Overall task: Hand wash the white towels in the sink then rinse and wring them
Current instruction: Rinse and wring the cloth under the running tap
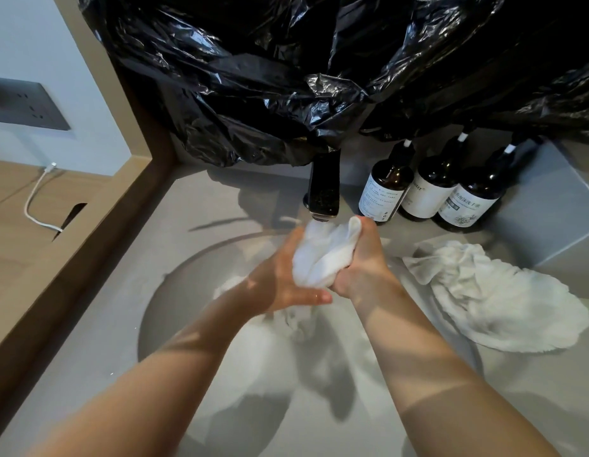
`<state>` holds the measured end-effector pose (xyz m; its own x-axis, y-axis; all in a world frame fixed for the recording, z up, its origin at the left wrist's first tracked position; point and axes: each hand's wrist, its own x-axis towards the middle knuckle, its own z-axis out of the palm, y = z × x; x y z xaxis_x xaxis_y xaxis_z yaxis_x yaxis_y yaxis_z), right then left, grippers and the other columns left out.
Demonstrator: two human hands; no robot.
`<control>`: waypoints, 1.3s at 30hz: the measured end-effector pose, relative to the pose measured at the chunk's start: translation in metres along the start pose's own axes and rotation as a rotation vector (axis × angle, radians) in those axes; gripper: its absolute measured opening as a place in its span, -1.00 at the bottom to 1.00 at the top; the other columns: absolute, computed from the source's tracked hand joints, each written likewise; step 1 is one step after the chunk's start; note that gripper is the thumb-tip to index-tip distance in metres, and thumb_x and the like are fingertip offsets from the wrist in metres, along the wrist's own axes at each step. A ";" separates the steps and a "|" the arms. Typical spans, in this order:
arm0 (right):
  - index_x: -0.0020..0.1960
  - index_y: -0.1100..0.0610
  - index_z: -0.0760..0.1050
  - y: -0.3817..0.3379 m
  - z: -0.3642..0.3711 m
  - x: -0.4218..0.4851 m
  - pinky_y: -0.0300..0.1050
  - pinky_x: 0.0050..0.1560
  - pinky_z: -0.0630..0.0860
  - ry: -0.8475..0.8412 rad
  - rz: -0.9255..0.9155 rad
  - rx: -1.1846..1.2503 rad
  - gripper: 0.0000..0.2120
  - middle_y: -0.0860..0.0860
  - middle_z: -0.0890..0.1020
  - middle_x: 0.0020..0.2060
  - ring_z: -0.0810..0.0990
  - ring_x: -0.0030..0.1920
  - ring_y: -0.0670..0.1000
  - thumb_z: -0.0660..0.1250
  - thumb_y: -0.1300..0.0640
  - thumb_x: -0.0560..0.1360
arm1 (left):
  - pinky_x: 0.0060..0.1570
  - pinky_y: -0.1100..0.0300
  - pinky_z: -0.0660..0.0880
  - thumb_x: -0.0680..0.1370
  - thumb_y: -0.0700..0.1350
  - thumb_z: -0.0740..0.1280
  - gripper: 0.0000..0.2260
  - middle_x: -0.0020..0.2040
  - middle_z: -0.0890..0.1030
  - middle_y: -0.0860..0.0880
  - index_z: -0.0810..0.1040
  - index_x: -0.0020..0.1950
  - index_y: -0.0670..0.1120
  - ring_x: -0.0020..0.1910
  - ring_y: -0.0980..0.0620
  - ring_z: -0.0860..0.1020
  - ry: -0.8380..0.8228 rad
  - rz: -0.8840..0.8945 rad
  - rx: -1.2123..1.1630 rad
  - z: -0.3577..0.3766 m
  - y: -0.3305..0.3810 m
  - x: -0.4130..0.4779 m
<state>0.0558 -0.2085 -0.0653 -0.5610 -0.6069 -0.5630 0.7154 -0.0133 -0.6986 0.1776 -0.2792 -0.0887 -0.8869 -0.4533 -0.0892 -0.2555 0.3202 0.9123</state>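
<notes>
Both hands hold a bunched white towel (322,255) just under the dark faucet (323,189), above the round sink (174,291). The right hand (362,268) grips the towel's right side, with its fingers curled tightly round the cloth. The left hand (283,275) presses its palm against the other side. Its fingers look nearly straight, though blur makes that hard to judge, and its thumb stretches out beneath the bundle.

More white cloth (296,319) lies low in the basin. A second towel (490,298) lies crumpled on the grey tabletop (98,357) right of the sink, its edge reaching the rim. Three dark bottles (431,189) with white labels stand behind it, beside the faucet. Above hangs black plastic sheeting (253,77), glossy and creased.
</notes>
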 end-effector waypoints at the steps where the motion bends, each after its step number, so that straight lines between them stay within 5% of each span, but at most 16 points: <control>1: -0.15 0.12 0.48 -0.002 0.002 -0.002 -0.03 -0.01 0.43 0.021 -0.011 0.030 -0.63 0.07 0.55 -0.20 0.54 -0.20 0.06 0.03 -0.07 0.61 | 0.22 0.32 0.32 0.28 0.06 0.57 -0.07 0.33 0.32 0.18 0.11 0.50 0.04 0.33 0.17 0.31 -0.006 -0.023 -0.016 -0.001 0.001 0.005; 3: -0.01 0.15 0.44 -0.005 0.002 -0.003 0.06 0.15 0.44 0.033 -0.005 0.125 -0.63 0.12 0.57 -0.11 0.56 -0.10 0.09 0.12 -0.16 0.59 | 0.09 0.37 0.44 0.34 -0.03 0.56 -0.31 0.18 0.48 0.20 0.31 0.38 0.02 0.19 0.14 0.47 0.033 -0.076 -0.131 -0.003 -0.001 0.010; 6: 0.17 0.14 0.45 0.001 -0.010 -0.001 0.14 0.14 0.52 0.002 -0.004 0.164 -0.49 0.21 0.61 0.05 0.62 0.06 0.19 0.24 -0.27 0.49 | 0.10 0.12 0.54 0.30 0.08 0.53 -0.44 0.06 0.67 -0.02 0.55 0.23 -0.11 0.08 -0.02 0.62 0.085 -0.189 -0.432 -0.002 -0.006 0.009; 10: 0.17 -0.01 0.46 0.025 -0.025 0.003 -0.03 0.05 0.43 0.088 -0.035 -0.218 -0.61 0.03 0.61 -0.05 0.57 -0.03 0.03 0.15 -0.26 0.54 | -0.26 0.16 0.59 0.51 -0.04 0.36 -0.79 -0.18 0.69 -0.17 0.67 -0.10 -0.17 -0.21 -0.13 0.65 0.264 -0.340 -0.666 0.000 -0.004 -0.001; 14: -0.13 0.10 0.50 0.038 -0.026 0.003 -0.16 -0.23 0.41 0.098 0.125 -0.266 -0.75 0.05 0.56 -0.24 0.50 -0.26 0.01 0.16 0.01 0.61 | -0.36 0.21 0.59 0.53 0.00 0.31 -0.74 -0.24 0.69 -0.12 0.62 0.03 -0.19 -0.34 -0.03 0.65 0.354 -0.460 -0.784 -0.015 0.005 -0.014; 18: -0.29 0.19 0.38 0.041 -0.005 0.007 -0.29 -0.49 0.34 0.042 0.221 -0.068 -0.70 0.08 0.37 -0.39 0.33 -0.41 0.00 0.09 0.24 0.61 | -0.03 0.02 0.56 0.44 0.05 0.41 -0.62 -0.20 0.67 -0.19 0.62 0.05 -0.25 -0.25 -0.13 0.62 0.453 -0.485 -0.708 -0.040 0.012 -0.021; 24: -0.26 0.23 0.45 0.034 0.000 0.001 -0.19 -0.33 0.33 0.037 0.164 -0.221 -0.73 0.09 0.50 -0.41 0.43 -0.38 0.03 0.10 0.31 0.57 | -0.03 -0.01 0.55 0.48 0.01 0.39 -0.79 -0.40 0.65 -0.10 0.60 -0.19 -0.13 -0.32 -0.12 0.60 0.590 -0.490 -0.628 -0.054 0.020 -0.038; 29: -0.17 0.13 0.50 0.029 -0.014 -0.003 -0.14 -0.21 0.39 0.060 0.158 -0.440 -0.72 0.02 0.61 -0.27 0.52 -0.26 0.01 0.09 0.15 0.61 | 0.02 -0.16 0.56 0.38 0.08 0.44 -0.57 -0.15 0.67 -0.28 0.61 -0.02 -0.28 -0.27 -0.17 0.62 0.521 -0.429 -0.558 -0.067 0.031 -0.057; 39: -0.20 0.21 0.48 0.031 -0.005 -0.012 -0.17 -0.24 0.45 0.021 0.123 -0.294 -0.70 0.09 0.58 -0.25 0.55 -0.25 0.03 0.07 0.20 0.62 | -0.06 -0.05 0.58 0.45 0.04 0.42 -0.63 -0.17 0.67 -0.25 0.62 -0.06 -0.29 -0.26 -0.16 0.63 0.502 -0.457 -0.477 -0.077 0.050 -0.072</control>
<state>0.0827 -0.1972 -0.0825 -0.4882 -0.5734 -0.6579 0.6289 0.2915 -0.7207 0.2584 -0.2941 -0.0058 -0.4290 -0.8066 -0.4067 -0.2582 -0.3219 0.9109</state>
